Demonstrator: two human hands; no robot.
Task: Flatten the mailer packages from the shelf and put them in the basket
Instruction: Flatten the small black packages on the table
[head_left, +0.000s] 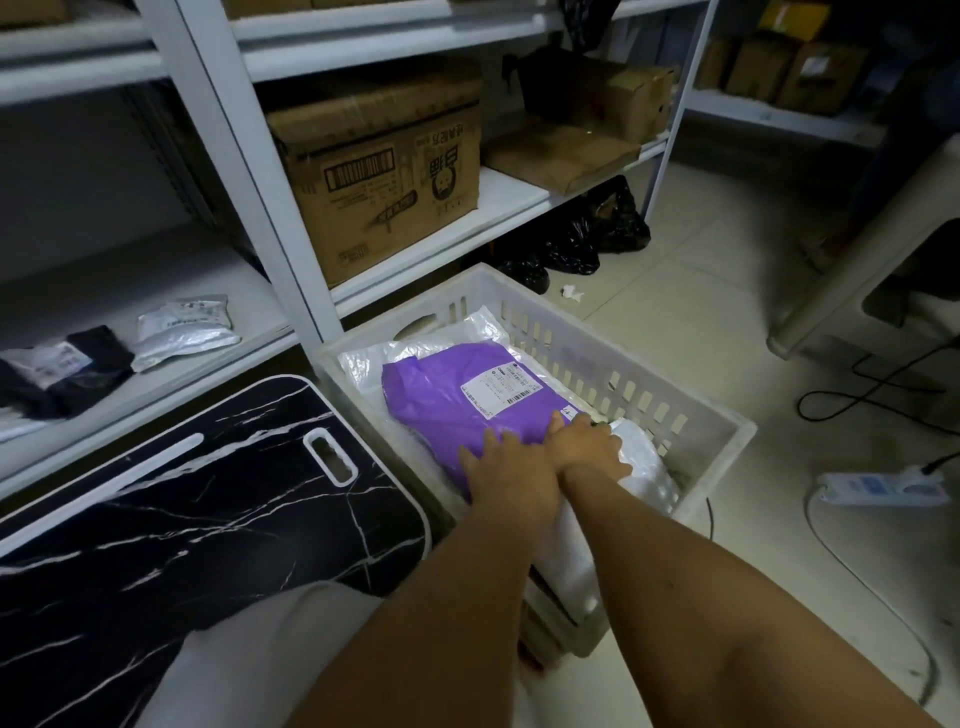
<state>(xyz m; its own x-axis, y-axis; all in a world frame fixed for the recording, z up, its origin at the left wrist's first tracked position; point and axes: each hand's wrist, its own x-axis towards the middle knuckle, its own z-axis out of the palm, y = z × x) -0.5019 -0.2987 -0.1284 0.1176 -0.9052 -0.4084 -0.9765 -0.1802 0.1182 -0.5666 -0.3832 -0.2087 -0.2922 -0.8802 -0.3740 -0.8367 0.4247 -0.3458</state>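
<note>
Standing on pale tiled floor (691, 291), white basket (613, 358) beside shelf (218, 156).

Pale tiled floor (701, 291): white slotted basket (597, 353) at centre, black bags (582, 244) at 12 o'clock, power strip (878, 488) at 3. White shelf (156, 364), 9 o'clock: silver mailer (182, 330), dark mailer (67, 369).

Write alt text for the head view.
Both hands, left hand and right hand, press flat on a purple mailer inside a white basket. Two more mailers lie on the shelf at left.
</note>
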